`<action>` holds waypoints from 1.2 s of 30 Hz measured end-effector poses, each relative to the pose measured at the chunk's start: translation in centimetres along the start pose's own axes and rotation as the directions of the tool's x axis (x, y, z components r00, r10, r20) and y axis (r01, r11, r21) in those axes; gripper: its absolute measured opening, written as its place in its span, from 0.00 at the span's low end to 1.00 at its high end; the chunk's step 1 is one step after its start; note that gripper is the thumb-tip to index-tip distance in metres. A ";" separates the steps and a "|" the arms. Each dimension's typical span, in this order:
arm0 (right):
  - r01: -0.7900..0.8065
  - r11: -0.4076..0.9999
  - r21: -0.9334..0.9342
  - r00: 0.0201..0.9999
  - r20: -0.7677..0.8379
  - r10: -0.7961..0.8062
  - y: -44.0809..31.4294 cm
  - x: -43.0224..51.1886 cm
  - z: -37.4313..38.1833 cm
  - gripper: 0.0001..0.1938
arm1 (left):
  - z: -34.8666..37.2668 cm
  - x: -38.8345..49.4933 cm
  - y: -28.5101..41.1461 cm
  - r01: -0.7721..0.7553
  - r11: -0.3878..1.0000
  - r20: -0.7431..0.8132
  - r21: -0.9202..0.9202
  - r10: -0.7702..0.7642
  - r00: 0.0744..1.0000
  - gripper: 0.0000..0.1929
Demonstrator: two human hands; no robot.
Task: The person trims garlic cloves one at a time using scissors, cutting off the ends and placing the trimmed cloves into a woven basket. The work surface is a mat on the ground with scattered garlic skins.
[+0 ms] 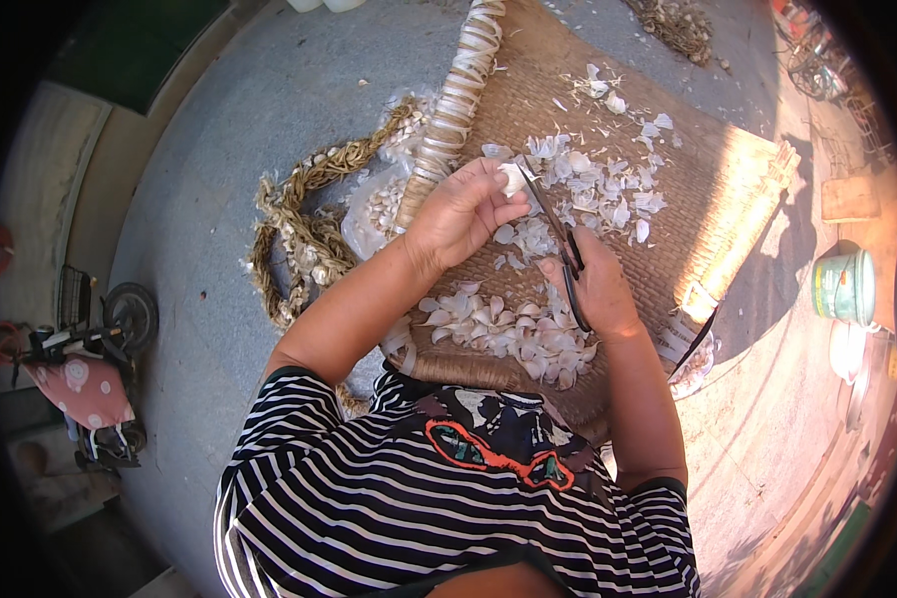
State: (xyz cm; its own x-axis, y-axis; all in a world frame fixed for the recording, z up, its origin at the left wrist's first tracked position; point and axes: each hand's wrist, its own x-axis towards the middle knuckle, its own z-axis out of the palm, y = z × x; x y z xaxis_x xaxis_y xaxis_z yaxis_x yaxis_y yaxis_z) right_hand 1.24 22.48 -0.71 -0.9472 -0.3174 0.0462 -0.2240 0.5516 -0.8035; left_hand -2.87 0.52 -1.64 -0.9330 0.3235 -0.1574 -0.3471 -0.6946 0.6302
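Between the thumb and fingers of my left hand [469, 205] is a white garlic clove [514, 180] with papery skin. My right hand [596, 288] grips a pair of black-handled scissors [574, 278], whose blades reach up to the clove. Both hands are over a large woven winnowing basket [635, 127]. A heap of unpeeled garlic cloves [519, 333] lies in the basket close to my body. Loose garlic skins [587, 176] are scattered across its middle, just beyond the scissors.
Left of the basket lie braided garlic stalks [310, 239] with bulbs and a plastic bag of cloves [385, 205]. More dried garlic [673, 26] rests on the ground beyond. A green bucket [843, 288] stands at right, a parked electric scooter [90, 374] at left.
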 end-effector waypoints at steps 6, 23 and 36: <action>-0.018 1.000 0.019 1.000 -0.003 0.018 0.3 0.0 0.3 0.22 | 0.0 -0.1 -0.7 0.026 0.999 0.024 0.039 -0.027 0.999 0.05; -0.040 0.999 -0.031 0.999 0.008 0.040 1.2 0.2 0.4 0.22 | -0.1 -0.1 -0.8 0.027 0.998 -0.021 0.053 -0.025 0.999 0.05; -0.146 0.955 0.257 0.956 -0.212 0.203 4.1 0.5 -1.0 0.26 | 0.8 -1.3 -4.3 0.031 0.596 0.139 0.802 -0.237 0.962 0.08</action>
State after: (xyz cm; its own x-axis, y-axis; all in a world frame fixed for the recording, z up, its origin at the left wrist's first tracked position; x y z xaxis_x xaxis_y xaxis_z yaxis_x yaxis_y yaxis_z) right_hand -0.41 25.32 -3.38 -0.9996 -0.0279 0.0067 -0.0167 0.3751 -0.9268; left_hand -0.07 3.60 -3.55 -0.8018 0.5650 -0.1946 -0.1597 0.1112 0.9809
